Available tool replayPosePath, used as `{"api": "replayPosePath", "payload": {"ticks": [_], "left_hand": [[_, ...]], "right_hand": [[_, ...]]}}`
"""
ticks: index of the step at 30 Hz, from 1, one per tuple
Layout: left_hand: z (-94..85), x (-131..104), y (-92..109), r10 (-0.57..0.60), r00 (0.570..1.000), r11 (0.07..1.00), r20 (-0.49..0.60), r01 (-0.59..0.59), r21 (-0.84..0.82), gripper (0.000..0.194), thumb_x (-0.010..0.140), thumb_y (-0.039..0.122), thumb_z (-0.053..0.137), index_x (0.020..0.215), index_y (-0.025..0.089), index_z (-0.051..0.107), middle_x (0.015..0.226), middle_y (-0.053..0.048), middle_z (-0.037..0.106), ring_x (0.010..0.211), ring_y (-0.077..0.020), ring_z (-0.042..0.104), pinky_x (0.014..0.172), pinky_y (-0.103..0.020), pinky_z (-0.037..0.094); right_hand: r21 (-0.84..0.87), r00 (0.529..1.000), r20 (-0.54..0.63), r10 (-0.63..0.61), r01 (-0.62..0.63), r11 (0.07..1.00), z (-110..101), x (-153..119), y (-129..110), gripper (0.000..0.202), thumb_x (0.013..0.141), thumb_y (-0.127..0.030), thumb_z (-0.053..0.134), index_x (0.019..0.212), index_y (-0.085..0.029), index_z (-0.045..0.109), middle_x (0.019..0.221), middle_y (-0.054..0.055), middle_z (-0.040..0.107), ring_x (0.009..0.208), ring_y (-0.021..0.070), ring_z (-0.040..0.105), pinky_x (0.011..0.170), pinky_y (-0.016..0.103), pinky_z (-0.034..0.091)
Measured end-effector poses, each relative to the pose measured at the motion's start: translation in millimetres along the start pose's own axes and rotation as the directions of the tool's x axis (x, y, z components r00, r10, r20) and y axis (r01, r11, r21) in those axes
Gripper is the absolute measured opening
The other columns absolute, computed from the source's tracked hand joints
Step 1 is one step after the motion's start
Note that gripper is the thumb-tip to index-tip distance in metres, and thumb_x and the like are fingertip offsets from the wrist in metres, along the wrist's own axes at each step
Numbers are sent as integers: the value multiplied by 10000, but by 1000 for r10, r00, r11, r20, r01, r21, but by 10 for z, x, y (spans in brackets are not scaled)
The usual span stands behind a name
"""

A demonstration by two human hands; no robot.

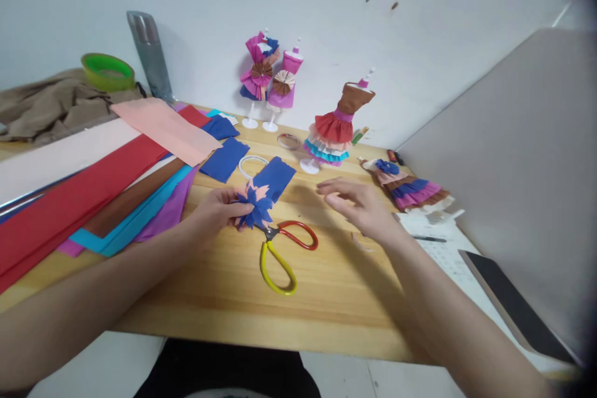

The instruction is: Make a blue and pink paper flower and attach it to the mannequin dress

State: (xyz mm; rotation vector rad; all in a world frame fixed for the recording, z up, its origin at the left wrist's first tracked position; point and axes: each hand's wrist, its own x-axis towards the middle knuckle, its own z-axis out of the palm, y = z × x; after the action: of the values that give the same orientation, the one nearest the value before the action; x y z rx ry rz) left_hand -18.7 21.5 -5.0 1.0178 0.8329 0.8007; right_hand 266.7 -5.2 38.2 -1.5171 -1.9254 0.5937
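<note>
Between the thumb and fingers of my left hand (222, 208) is a paper flower (255, 204) with pointed blue and peach petals. Scissors (272, 233) with one red and one yellow handle lie just below it, their blades partly hidden by the flower. My right hand (352, 202) hovers over the table to the right, fingers extended and holding nothing. Cut pieces of blue crepe paper (280, 175) lie beyond the flower, beside a white ring (252, 165).
Stacked strips of coloured crepe paper (88, 196) cover the left side. Behind stand small dress forms in paper dresses (330, 127), near a grey bottle (152, 56) and green bowl (107, 73). Another ruffled dress (410, 189), a pen (430, 239) and a dark tablet (513, 305) lie right.
</note>
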Motion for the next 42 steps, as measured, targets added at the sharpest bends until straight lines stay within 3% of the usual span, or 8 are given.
{"api": "replayPosePath", "payload": {"ticks": [5,10,14,17,23,30,35,42], "left_hand": [[-53,22,-15,47,997,981,62,-58,185,188,656,282,723,717,128,632,550,-12,647,433,-81,522,449,-194,364],[-81,47,18,96,995,948,29,-100,303,248,622,337,739,699,124,640,507,-1,610,427,-95,524,422,-195,374],[-86,28,102,100,990,969,-98,-75,235,355,644,450,746,704,128,613,526,3,600,451,-99,546,447,-203,440],[-81,11,131,54,995,991,-79,-44,129,437,646,525,747,785,131,622,657,-27,656,559,-125,611,497,-221,498],[-50,25,61,82,993,976,-83,-63,210,340,597,388,796,742,117,649,627,-30,662,545,-117,598,506,-216,489],[-85,30,95,121,990,946,-76,-91,311,268,631,346,761,633,124,610,477,10,584,423,-78,520,454,-191,415],[-84,9,72,134,989,963,-58,-116,241,363,688,480,713,697,130,617,607,-23,639,515,-98,577,480,-195,453],[-90,58,11,137,988,941,-75,-106,320,274,649,350,754,757,123,645,518,-1,623,439,-89,552,454,-189,433]], "right_hand": [[621,964,254,-77,-102,777,649,266,-423,493,739,-454,701,1176,-241,620,1065,60,707,983,215,659,841,354,519],[738,954,295,-45,-197,646,996,418,-555,358,566,-265,810,892,-201,677,762,-17,699,662,145,644,673,288,518],[775,972,224,64,-218,593,1048,449,-508,248,551,-271,812,691,-185,626,612,-32,654,518,112,577,549,252,466],[815,983,141,120,-184,550,1062,455,-458,293,545,-309,820,690,-190,596,571,-40,631,462,95,525,487,234,414],[850,992,95,89,-127,511,1085,422,-517,308,577,-320,804,691,-193,547,581,-54,603,478,82,514,511,233,414],[790,988,155,12,-132,599,1079,398,-491,272,585,-313,785,737,-182,603,584,-49,595,512,97,529,555,251,415],[787,995,72,62,-95,610,1080,379,-465,226,611,-303,745,691,-184,570,547,-58,561,502,97,513,545,248,374],[758,994,105,13,-89,646,1087,338,-539,255,641,-366,733,714,-198,555,497,-77,501,471,98,451,519,252,354]]}}
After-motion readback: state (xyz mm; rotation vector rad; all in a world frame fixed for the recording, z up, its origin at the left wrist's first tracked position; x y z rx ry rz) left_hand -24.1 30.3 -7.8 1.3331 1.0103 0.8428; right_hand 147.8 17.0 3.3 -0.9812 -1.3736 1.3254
